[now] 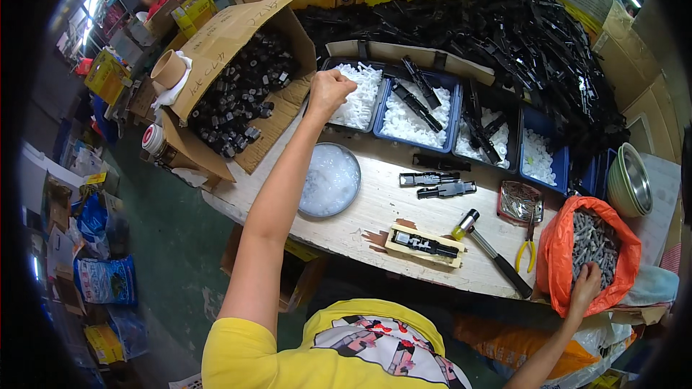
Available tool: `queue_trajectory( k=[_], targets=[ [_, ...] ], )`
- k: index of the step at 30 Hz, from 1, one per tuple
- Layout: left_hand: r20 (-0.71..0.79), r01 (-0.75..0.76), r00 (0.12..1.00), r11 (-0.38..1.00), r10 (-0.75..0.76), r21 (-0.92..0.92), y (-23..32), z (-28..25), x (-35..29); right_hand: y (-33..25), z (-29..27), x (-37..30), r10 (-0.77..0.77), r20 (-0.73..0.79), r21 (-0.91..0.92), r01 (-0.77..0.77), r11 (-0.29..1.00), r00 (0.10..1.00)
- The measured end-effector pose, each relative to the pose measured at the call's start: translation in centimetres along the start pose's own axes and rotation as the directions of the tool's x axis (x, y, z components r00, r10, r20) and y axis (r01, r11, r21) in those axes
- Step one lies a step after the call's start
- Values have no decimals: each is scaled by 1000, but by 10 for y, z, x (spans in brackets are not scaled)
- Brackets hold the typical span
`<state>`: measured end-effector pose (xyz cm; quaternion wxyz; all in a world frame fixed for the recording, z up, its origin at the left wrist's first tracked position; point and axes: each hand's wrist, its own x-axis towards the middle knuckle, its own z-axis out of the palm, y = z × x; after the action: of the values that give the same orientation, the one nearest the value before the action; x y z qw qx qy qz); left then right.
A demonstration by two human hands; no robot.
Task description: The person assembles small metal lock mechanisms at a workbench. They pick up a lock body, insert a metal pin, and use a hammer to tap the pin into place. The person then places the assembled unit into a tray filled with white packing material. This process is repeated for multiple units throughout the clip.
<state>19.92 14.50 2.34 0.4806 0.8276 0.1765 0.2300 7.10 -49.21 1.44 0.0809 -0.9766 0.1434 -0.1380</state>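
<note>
My left hand (331,91) is raised over the left bin of white plastic pieces (360,104), its fingers pinched together; whatever they hold is too small to make out. Far to the right, my right hand (587,287) reaches into an orange bag (551,266) of small grey parts (595,241). Its fingers curl together against those parts, and what is in them I cannot make out. Between my arms, a black slotted assembly (425,243) lies in a pale rectangular fixture (401,248) near the table's front edge.
A hammer (497,256) and yellow-handled pliers (531,248) lie beside the fixture. A round dish (330,180) of translucent material stands left. Behind are blue bins (414,145) and a black-parts heap (533,43). A cardboard box (205,65) holds black pieces. Nested bowls (631,180) stand right.
</note>
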Motion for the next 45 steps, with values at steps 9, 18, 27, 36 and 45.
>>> queue_trajectory(
  k=[9,18,27,36,45],
  targets=[
    [-53,-43,998,950,28,-309,11,-25,-30,31,7,9,-175,-300,105,215,971,938],
    [24,-157,987,987,156,36,-38,-109,-129,-8,-8,6,57,-150,574,40,818,987],
    [277,-381,922,755,270,534,-43,-112,-152,-71,-14,-11,-288,-138,357,319,878,948],
    [262,-290,951,776,166,560,-44,-103,-145,-80,-15,-24,-264,-39,367,260,893,964],
    [115,-222,975,787,191,576,-61,-97,-143,-137,-11,-41,-481,-43,406,455,793,876]
  ],
)
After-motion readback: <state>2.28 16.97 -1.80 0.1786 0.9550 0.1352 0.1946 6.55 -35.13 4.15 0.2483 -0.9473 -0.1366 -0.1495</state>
